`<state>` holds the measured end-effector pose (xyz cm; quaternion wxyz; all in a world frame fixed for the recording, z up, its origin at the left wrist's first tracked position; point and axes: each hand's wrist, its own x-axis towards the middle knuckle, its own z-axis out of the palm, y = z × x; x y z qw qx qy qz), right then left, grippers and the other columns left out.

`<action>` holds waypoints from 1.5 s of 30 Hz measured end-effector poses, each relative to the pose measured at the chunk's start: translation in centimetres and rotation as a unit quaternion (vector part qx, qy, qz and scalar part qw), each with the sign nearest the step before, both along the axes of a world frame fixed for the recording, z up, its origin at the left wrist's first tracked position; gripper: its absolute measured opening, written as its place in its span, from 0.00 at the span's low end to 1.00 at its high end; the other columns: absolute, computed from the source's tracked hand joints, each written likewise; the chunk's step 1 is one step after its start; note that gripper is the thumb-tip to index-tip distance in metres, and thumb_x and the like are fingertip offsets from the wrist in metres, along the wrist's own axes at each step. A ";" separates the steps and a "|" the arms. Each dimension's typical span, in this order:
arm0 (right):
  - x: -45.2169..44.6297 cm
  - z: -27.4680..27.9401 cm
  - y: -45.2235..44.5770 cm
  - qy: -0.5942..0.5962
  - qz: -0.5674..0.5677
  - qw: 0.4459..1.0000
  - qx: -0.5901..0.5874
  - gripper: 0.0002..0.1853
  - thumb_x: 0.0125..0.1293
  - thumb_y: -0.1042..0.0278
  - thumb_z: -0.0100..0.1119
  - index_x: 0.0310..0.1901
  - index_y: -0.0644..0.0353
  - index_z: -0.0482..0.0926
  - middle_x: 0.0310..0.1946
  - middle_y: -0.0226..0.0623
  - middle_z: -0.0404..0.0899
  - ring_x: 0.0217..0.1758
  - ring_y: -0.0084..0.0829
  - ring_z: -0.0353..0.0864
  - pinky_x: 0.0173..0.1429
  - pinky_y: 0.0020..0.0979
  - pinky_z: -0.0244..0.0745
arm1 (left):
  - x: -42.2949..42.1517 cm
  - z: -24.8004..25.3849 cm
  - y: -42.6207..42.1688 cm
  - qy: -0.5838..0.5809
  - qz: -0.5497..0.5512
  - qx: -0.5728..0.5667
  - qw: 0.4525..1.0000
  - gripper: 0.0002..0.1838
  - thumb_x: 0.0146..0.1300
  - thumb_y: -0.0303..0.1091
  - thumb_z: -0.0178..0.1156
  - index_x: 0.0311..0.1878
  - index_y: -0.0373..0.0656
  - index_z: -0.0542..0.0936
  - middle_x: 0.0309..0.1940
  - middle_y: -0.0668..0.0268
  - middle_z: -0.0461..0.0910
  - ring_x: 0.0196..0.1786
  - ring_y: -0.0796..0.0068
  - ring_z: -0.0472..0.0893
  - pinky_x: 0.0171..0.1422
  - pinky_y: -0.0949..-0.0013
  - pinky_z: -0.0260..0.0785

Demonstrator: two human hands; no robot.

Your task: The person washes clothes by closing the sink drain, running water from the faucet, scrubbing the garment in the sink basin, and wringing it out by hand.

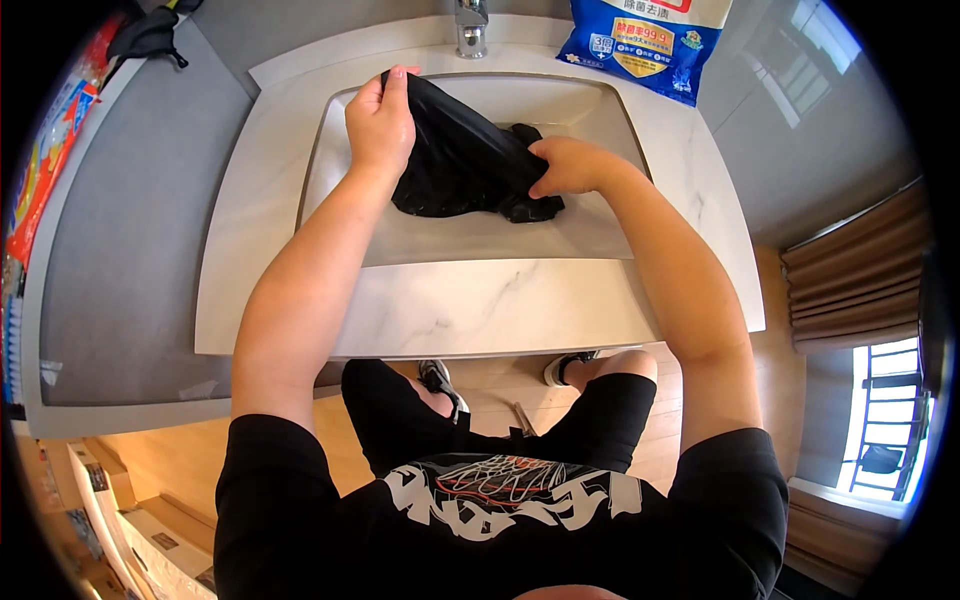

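A wet-looking black cloth [455,160] is stretched between my two hands over the white sink basin [460,240]. My left hand [382,122] pinches its upper left corner near the basin's back left, thumb and fingers closed on the fabric. At the cloth's right side, my right hand [568,166] grips a bunched part between thumb and fingers. The lower edge of the cloth hangs in folds down into the basin, and a crumpled end lies beside my right hand.
Behind the basin stands a chrome faucet [471,28]. A blue and white packet [645,45] sits on the marble counter [440,310] at the back right. Colourful packages [50,165] and a black item [150,35] are at the far left. A brown curtain [860,265] hangs at right.
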<state>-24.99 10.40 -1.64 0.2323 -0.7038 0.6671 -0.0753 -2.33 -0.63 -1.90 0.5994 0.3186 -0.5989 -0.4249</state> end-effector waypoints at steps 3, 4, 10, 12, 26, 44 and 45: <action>-0.3 0.4 -0.4 0.006 0.000 0.997 0.070 0.30 0.50 0.58 0.74 0.53 0.63 0.79 0.49 0.50 0.82 0.54 0.47 0.80 0.58 0.39 0.73 | -0.1 -0.1 0.0 0.022 0.013 -0.005 1.000 0.18 0.75 0.42 0.54 0.42 0.39 0.86 0.22 0.79 0.70 0.27 0.86 0.63 0.35 0.76 0.60; -0.3 0.6 -0.4 0.002 0.002 0.997 0.072 0.30 0.50 0.58 0.74 0.53 0.63 0.78 0.50 0.50 0.82 0.54 0.47 0.80 0.58 0.39 0.73 | -0.1 -0.2 -0.3 0.031 0.023 -0.011 0.999 0.18 0.75 0.42 0.53 0.41 0.39 0.85 0.22 0.78 0.71 0.28 0.86 0.63 0.35 0.76 0.61; -0.1 0.6 0.2 0.048 0.016 0.997 0.065 0.30 0.52 0.58 0.74 0.55 0.63 0.78 0.50 0.45 0.83 0.54 0.42 0.80 0.59 0.37 0.72 | 0.2 -0.3 -1.4 0.072 0.107 -0.030 0.991 0.17 0.76 0.40 0.51 0.41 0.38 0.84 0.31 0.70 0.80 0.36 0.79 0.74 0.46 0.72 0.68; -0.1 0.6 0.3 -0.038 0.031 0.996 0.070 0.27 0.54 0.60 0.73 0.54 0.64 0.78 0.47 0.41 0.84 0.52 0.36 0.80 0.58 0.35 0.72 | 0.3 0.3 -1.1 0.076 0.129 -0.002 0.989 0.17 0.76 0.40 0.50 0.41 0.37 0.83 0.36 0.67 0.82 0.41 0.76 0.77 0.52 0.71 0.69; -0.6 -0.1 -0.6 -0.165 0.020 0.945 -0.283 0.16 0.58 0.69 0.70 0.46 0.54 0.76 0.40 0.39 0.81 0.45 0.37 0.79 0.50 0.36 0.74 | 1.0 -0.5 -2.5 0.106 0.123 0.058 0.985 0.18 0.77 0.40 0.50 0.40 0.38 0.83 0.34 0.66 0.82 0.39 0.76 0.76 0.49 0.70 0.69; 0.2 -1.3 -0.8 -0.269 0.008 0.953 -0.138 0.04 0.70 0.68 0.60 0.41 0.58 0.78 0.38 0.29 0.82 0.36 0.21 0.72 0.44 0.26 0.72 | 1.4 -0.7 -3.3 0.097 0.135 0.033 0.985 0.17 0.76 0.42 0.50 0.40 0.40 0.82 0.31 0.68 0.80 0.37 0.78 0.73 0.47 0.70 0.68; 0.2 -1.3 -0.8 -0.236 -0.025 0.966 -0.101 0.05 0.70 0.66 0.60 0.41 0.58 0.78 0.36 0.29 0.81 0.36 0.21 0.71 0.43 0.27 0.71 | 1.5 -0.7 -3.3 0.098 0.132 0.029 0.986 0.17 0.76 0.42 0.50 0.40 0.40 0.82 0.31 0.69 0.79 0.37 0.78 0.73 0.47 0.70 0.67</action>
